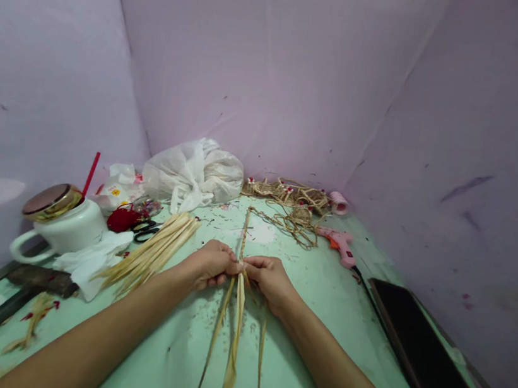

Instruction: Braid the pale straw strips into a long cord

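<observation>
1. Straw strips [237, 318] — pinched at the middle of the green table [317, 329], loose ends trailing toward the camera, finished braid [245, 230] running away toward the far wall.
2. Left hand [211, 265]: clenched on the strips just where braid meets loose ends, fingertips touching those of the other hand.
3. Right hand [270, 279]: likewise closed on the strips, thumb and fingers pressed at the same crossing point.
4. Left of the hands: bundle of spare strips [155, 253], black scissors [146, 230], white mug with gold lid [62, 222], crumpled plastic bag [192, 175].
5. Beyond and right: tangle of braided cord [293, 208], pink glue gun [341, 243] near it, dark tablet [424, 349] by the right wall.
6. Judged risks — any slackening of the pinch would likely loosen the last crossing; dry strips bent too sharply could split; long trailing ends may snag or cross out of order.
</observation>
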A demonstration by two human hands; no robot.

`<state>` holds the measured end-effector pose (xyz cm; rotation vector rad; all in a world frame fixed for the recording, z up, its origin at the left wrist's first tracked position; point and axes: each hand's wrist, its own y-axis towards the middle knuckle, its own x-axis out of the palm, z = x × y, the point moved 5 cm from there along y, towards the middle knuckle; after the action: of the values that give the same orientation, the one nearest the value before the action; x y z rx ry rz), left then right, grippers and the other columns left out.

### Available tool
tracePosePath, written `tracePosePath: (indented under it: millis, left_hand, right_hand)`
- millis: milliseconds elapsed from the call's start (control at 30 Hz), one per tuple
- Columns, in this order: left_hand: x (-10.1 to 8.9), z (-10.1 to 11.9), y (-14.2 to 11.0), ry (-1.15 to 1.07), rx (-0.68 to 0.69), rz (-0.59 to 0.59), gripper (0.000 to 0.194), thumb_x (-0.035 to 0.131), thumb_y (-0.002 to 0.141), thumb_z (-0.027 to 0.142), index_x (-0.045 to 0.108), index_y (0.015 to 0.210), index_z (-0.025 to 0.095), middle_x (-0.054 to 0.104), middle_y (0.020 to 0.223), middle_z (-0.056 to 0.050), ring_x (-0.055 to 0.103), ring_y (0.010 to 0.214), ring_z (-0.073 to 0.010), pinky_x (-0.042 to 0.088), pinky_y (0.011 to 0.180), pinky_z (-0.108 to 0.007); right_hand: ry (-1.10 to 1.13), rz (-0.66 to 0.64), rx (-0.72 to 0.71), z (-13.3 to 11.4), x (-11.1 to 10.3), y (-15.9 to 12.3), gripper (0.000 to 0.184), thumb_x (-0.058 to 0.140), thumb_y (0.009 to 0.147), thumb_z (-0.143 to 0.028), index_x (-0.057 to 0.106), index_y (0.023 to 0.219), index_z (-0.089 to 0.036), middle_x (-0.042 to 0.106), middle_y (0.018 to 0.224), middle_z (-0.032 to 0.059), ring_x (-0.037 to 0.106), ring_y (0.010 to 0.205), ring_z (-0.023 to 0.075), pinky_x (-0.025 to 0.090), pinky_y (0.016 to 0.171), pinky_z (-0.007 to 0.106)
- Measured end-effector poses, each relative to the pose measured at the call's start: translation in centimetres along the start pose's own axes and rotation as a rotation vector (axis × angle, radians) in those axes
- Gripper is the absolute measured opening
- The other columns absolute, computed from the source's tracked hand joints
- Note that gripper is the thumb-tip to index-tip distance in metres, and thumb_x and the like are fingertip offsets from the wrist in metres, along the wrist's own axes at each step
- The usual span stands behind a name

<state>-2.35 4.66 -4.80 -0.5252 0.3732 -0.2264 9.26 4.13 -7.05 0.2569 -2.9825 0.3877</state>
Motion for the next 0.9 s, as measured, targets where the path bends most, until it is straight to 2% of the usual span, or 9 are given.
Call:
tracePosePath:
  millis: [133,300,400,567,700,900]
  left_hand:
    - [0.9,0.0,-0.2,-0.066,-0.035,-0.177,0.018,0.059,0.065,0.023,0.048,0.055,0.014,0.041,0.033,0.004,0.031,0.027,-0.0039,0.019,0.031,-0.016]
    - [0.6,0.1,0.0,-0.068,0.017,-0.132,0.021,0.057,0.065,0.017,0.047,0.047,0.013,0.044,0.035,0.002,0.037,0.028,-0.0059,0.025,0.029,-0.017]
    - [0.6,0.0,0.1,-0.062,0.035,-0.104,0.020,0.055,0.064,0.016,0.046,0.047,0.013,0.044,0.035,0.002,0.037,0.028,-0.0065,0.025,0.028,-0.018]
    - [0.3,0.1,0.3,-0.045,0.035,-0.122,0.016,0.057,0.059,0.017,0.046,0.049,0.014,0.048,0.038,0.001,0.040,0.029,-0.0077,0.027,0.027,-0.018]
    - [0.0,0.2,0.3,-0.069,0.038,-0.167,0.014,0.059,0.056,0.016,0.047,0.051,0.014,0.050,0.039,0.001,0.042,0.030,-0.0079,0.030,0.028,-0.017]
    - [-0.3,0.3,0.3,-0.040,0.061,-0.107,0.013,0.059,0.056,0.019,0.049,0.050,0.013,0.048,0.038,0.001,0.040,0.029,-0.0076,0.028,0.027,-0.018]
  right_hand:
    - [0.011,-0.037,-0.007,-0.5,0.1,-0.1,0.024,0.071,0.051,-0.032,0.066,0.060,-0.010,0.052,0.044,-0.0011,0.036,0.042,0.0055,0.027,0.045,0.021]
    - [0.034,-0.051,0.027,-0.7,-0.1,-0.2,0.020,0.068,0.054,-0.030,0.060,0.053,-0.012,0.040,0.038,-0.0059,0.024,0.037,0.0032,0.016,0.041,0.021]
    - [0.052,-0.076,0.019,-0.7,-0.1,-0.2,0.022,0.068,0.055,-0.031,0.057,0.054,-0.012,0.038,0.037,-0.0064,0.024,0.037,0.0034,0.013,0.041,0.021]
    - [0.051,-0.068,0.041,-0.8,0.0,-0.3,0.022,0.071,0.050,-0.028,0.057,0.056,-0.012,0.044,0.040,-0.0056,0.028,0.038,0.0034,0.017,0.042,0.020]
    - [0.034,-0.062,0.049,-0.6,-0.1,-0.3,0.023,0.069,0.053,-0.032,0.060,0.060,-0.013,0.052,0.046,-0.0027,0.037,0.042,0.0055,0.024,0.044,0.021]
    - [-0.070,-0.035,-0.004,-0.6,-0.4,0.0,0.015,0.067,0.054,-0.025,0.060,0.058,-0.012,0.051,0.047,-0.0034,0.036,0.043,0.0052,0.026,0.045,0.020]
